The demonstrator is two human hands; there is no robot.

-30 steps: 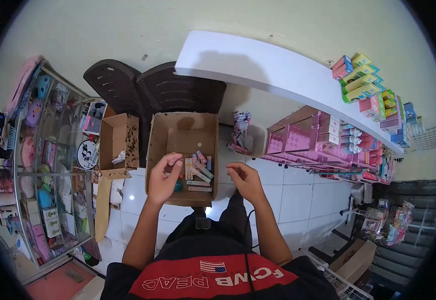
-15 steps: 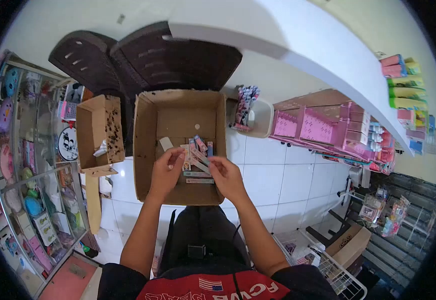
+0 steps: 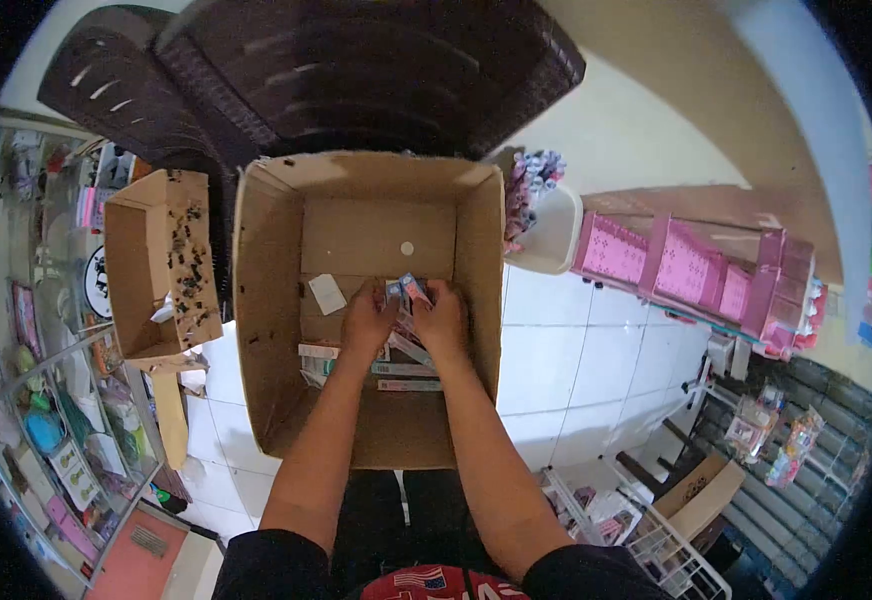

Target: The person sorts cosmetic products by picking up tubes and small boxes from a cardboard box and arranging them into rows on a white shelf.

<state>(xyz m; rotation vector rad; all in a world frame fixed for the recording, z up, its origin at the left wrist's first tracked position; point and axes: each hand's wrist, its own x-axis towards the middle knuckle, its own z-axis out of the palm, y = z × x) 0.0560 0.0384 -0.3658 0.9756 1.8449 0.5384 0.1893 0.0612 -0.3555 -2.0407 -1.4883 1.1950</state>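
Observation:
Both hands are down inside a large open cardboard box [image 3: 376, 180]. My left hand [image 3: 370, 322] and my right hand [image 3: 440, 320] close in on either side of some small, slim printed boxes [image 3: 408, 286], fingers bent around them. More slim boxes [image 3: 408, 384] lie on the box floor below and between my hands, partly hidden by my forearms. A white card [image 3: 327, 294] lies left of my left hand, and a small round white piece [image 3: 407, 248] is beyond my hands.
Dark brown chairs [image 3: 356, 80] stand behind the box. A smaller cardboard box [image 3: 141, 270] is at the left, near glass shelves [image 3: 51, 400]. To the right are a white bin [image 3: 556, 235], a pink rack [image 3: 676, 260] and a white wire basket [image 3: 646, 530].
The view has moved closer over the large box. My hands have reached deeper into it, come nearer together and closed around slim boxes.

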